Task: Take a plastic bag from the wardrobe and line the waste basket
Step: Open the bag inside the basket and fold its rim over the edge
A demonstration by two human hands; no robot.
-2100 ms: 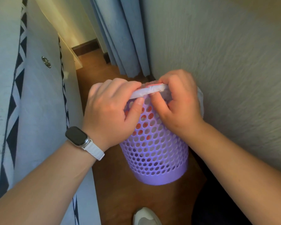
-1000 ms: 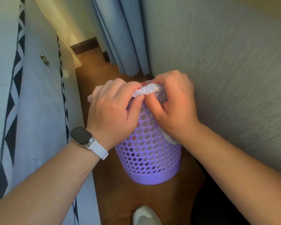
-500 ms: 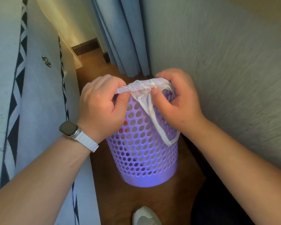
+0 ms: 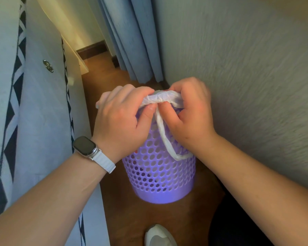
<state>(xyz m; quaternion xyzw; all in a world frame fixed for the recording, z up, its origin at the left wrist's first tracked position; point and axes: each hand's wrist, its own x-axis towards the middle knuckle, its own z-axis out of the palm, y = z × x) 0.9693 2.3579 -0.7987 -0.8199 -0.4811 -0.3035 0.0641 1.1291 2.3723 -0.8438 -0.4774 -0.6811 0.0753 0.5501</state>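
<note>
Both hands had drawn together since half a second before, left hand and right hand pinching the plastic bag bunched over the waste basket; lining looked unfinished.

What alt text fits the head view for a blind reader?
A left hand and a right hand pinch a bunched white plastic bag at the top of a purple perforated waste basket standing on a wooden floor.

Narrow floor strip, centre frame, between wall (right) and fabric-covered furniture (left); waste basket blocks most of its width, floor bare beyond.
</note>
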